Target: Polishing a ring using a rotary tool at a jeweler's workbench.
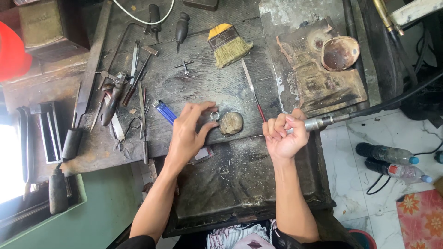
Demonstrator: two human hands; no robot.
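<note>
A: What's the biggest thing in view?

B: The dark, scorched desk point(207, 83), with a black metal tray point(240, 184) fixed at its near edge, just in front of the person. To the right of the work surface lies a burnt, crusted block point(323, 74) with a shallow brownish dish point(340, 53) resting on it.

A: And the hands?

B: The left hand point(187, 136) reaches over the front of the desk. Its grip is closed around a small silver ring point(214, 115), pinched between thumb and fingertips, just beside a rough tan lump point(230, 123) that sits on the desk edge. The right hand point(286, 136) is curled into a fist around a metal handpiece point(318, 123); a black hose point(392, 101) runs off from it to the right. The two hands are near each other but apart, the lump between them.

A: What lies around them?

B: A brush point(227, 44) with yellow bristles at the top middle, a thin file with a red tip point(253, 90) below it, and a blue lighter point(164, 111) just left of the left hand. Farther left is a jumble of pliers and hand tools point(120, 92). On the white tiled floor point(350, 138) at right lie two plastic bottles point(392, 161).
</note>
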